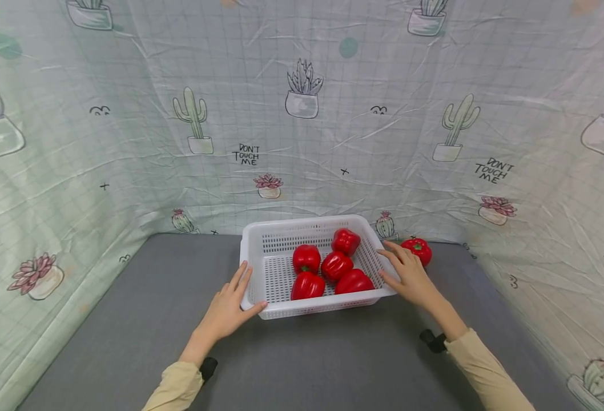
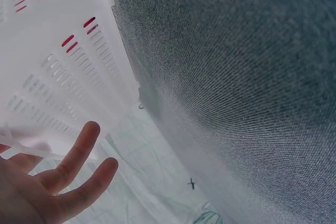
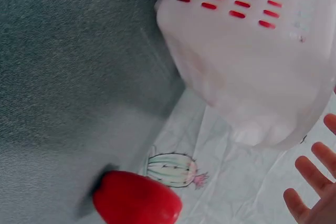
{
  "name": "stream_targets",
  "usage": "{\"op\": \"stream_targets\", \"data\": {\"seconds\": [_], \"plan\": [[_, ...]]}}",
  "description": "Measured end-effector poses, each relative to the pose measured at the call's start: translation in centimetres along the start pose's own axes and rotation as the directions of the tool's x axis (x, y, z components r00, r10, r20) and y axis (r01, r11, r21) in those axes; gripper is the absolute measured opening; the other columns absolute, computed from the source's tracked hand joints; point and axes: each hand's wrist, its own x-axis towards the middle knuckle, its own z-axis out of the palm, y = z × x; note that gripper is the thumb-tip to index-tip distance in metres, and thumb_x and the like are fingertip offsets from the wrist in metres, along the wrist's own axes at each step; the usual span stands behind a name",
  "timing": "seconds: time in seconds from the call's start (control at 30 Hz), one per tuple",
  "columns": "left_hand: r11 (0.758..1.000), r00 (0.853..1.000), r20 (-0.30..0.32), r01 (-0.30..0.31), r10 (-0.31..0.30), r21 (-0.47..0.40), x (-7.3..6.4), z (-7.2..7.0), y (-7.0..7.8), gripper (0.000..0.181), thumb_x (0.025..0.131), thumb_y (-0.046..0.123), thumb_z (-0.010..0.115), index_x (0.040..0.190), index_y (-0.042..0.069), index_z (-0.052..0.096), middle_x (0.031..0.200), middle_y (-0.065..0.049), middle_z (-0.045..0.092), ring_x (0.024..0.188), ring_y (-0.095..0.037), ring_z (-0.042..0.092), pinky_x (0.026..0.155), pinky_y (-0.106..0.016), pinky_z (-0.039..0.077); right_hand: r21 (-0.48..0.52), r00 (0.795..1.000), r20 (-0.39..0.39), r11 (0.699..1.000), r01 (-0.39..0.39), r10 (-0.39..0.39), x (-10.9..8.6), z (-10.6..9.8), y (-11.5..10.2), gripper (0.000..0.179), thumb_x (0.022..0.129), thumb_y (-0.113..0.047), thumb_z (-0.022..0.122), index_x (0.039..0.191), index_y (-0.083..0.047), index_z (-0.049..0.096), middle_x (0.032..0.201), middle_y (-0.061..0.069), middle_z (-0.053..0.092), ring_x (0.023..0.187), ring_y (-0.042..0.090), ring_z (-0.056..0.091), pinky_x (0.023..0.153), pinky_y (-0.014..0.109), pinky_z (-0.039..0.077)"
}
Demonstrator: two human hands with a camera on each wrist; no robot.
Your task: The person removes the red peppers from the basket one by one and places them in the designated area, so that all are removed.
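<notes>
A white plastic basket [image 1: 281, 310] with slotted walls stands on the grey table, several red bell peppers [image 1: 308, 285] lying inside it. At its near left corner, my left hand [image 1: 226, 308] touches the rim with fingers extended and thumb spread toward the front edge. In the left wrist view, two fingers of this left hand [image 2: 63, 182] stretch outside the basket wall. My right hand [image 1: 410, 275] is at the right rim with its fingers spread; whether every fingertip touches cannot be told. Behind the right hand, outside the basket, another red bell pepper [image 1: 419, 250] sits on the table.
The grey table [image 1: 322, 359] reaches back to a hanging light cloth [image 1: 327, 154] printed with cacti, which also encloses both sides. The basket stands near the back edge of the table. Dark straps [image 1: 433, 341] circle both wrists.
</notes>
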Motion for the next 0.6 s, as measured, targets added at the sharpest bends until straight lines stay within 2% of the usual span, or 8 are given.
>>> {"op": "stream_targets", "data": {"seconds": [0.23, 0.43, 0.6], "plan": [[1.0, 1.0, 0.013, 0.017, -0.017, -0.001, 0.0, -0.2, 0.0, 0.084, 0.078, 0.056, 0.055, 0.142, 0.011, 0.025, 0.15, -0.006, 0.018, 0.115, -0.037, 0.045, 0.088, -0.058, 0.036, -0.005, 0.995, 0.094, 0.999, 0.038, -0.038, 0.7, -0.3, -0.8, 0.053, 0.075, -0.023, 0.07, 0.123, -0.013, 0.051, 0.133, 0.012, 0.041, 0.118, 0.031, 0.039, 0.088, 0.052, 0.031], [1.0, 1.0, 0.016, 0.02, -0.02, 0.004, -0.1, -0.3, 0.2, 0.084, 0.077, 0.056, 0.056, 0.142, 0.011, 0.025, 0.15, -0.006, 0.018, 0.115, -0.036, 0.046, 0.088, -0.058, 0.037, 0.028, 0.976, 0.215, 0.999, 0.026, -0.032, 1.3, -0.1, -1.2, 0.055, 0.074, -0.027, 0.071, 0.124, -0.016, 0.051, 0.134, 0.01, 0.042, 0.12, 0.028, 0.036, 0.093, 0.054, 0.028], [1.0, 1.0, 0.018, 0.021, -0.021, -0.001, -0.1, -0.2, 0.1, 0.084, 0.077, 0.055, 0.056, 0.142, 0.012, 0.025, 0.15, -0.006, 0.018, 0.114, -0.036, 0.046, 0.088, -0.058, 0.036, 0.048, 0.967, 0.254, 0.999, 0.02, -0.031, 1.7, 0.2, -1.2, 0.056, 0.073, -0.029, 0.072, 0.124, -0.019, 0.051, 0.134, 0.007, 0.043, 0.12, 0.026, 0.037, 0.094, 0.055, 0.028]]}}
